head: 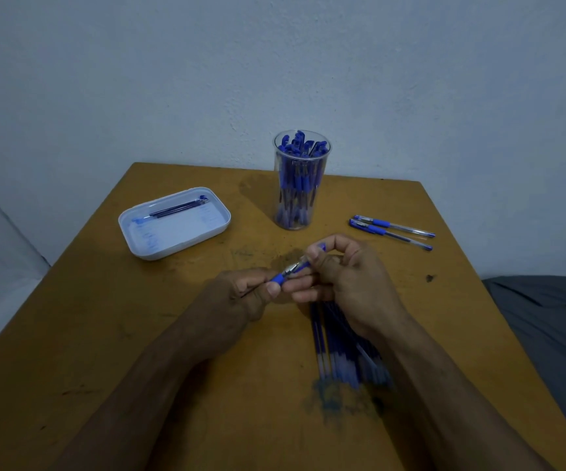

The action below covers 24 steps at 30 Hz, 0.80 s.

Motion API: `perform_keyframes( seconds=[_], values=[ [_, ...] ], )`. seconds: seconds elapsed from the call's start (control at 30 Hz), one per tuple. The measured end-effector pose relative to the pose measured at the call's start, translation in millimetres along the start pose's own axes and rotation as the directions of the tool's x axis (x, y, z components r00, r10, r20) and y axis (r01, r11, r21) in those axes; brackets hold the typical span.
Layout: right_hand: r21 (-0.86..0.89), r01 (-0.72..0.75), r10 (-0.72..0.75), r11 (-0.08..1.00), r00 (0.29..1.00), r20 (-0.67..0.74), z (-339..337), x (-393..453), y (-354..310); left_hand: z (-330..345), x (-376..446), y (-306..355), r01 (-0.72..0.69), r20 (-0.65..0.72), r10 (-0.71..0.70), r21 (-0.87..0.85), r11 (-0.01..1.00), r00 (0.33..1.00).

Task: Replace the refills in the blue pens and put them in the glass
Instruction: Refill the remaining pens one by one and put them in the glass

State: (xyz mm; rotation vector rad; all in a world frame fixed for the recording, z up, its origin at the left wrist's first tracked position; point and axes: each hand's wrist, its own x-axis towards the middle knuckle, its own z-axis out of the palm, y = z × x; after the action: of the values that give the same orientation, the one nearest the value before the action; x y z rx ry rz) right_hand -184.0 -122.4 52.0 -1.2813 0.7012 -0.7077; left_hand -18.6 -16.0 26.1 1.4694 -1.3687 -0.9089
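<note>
Over the middle of the table both hands hold one blue pen [295,268]. My left hand [244,294] pinches its blue grip section, and my right hand [339,273] grips the clear barrel and cap end. A bundle of blue refills [339,348] lies on the table under my right wrist, partly hidden by it. A clear glass [300,180] at the back centre stands full of several capped blue pens. Two more capped blue pens [392,229] lie to the right of the glass.
A white shallow tray [173,229] at the back left holds a few refills [178,209]. The wooden table [105,334] has ink stains near its front centre. A grey cloth surface [553,314] lies past the right edge. A wall stands just behind the table.
</note>
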Motion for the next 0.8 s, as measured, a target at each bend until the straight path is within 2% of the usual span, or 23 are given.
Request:
perform_keyframes(
  seconds=[0.13, 0.23, 0.3, 0.4, 0.47, 0.53, 0.63, 0.8],
  values=[
    [-0.004, 0.070, -0.070, 0.998, 0.990, -0.126, 2, -2, -1, -1, 0, -2, 0.078, -0.160, -0.091, -0.087, 0.993, 0.983],
    [-0.286, 0.102, -0.167, 0.953, 0.963, -0.213, -2, -1, 2, -6, 0, -1, 0.129, -0.307, -0.161, -0.123, 0.984, 0.938],
    [-0.521, 0.110, -0.225, 0.847, 0.961, -0.162, 0, -2, 4, -9, 0, -3, 0.146, -0.383, -0.171, -0.094, 0.985, 0.908],
    [-0.807, 0.164, -0.268, 0.568, 0.963, 0.007, 14, -9, 10, -11, 0, -8, 0.169, -0.458, -0.160, -0.020, 0.985, 0.874],
    [-0.923, 0.183, -0.228, 0.338, 0.968, 0.108, 23, -13, 11, -10, 0, -9, 0.176, -0.481, -0.149, 0.011, 0.984, 0.864],
    [-0.967, 0.177, -0.187, 0.181, 0.972, 0.143, 28, -14, 11, -9, 0, -7, 0.161, -0.474, -0.120, 0.048, 0.986, 0.873],
    [-0.979, 0.189, -0.171, 0.076, 0.970, 0.174, 32, -15, 10, -6, -2, -6, 0.126, -0.452, -0.056, 0.125, 0.984, 0.890],
    [-0.971, 0.240, -0.170, -0.016, 0.956, 0.239, 32, -16, 12, -2, -4, -6, 0.111, -0.446, -0.023, 0.170, 0.979, 0.895]
  ],
)
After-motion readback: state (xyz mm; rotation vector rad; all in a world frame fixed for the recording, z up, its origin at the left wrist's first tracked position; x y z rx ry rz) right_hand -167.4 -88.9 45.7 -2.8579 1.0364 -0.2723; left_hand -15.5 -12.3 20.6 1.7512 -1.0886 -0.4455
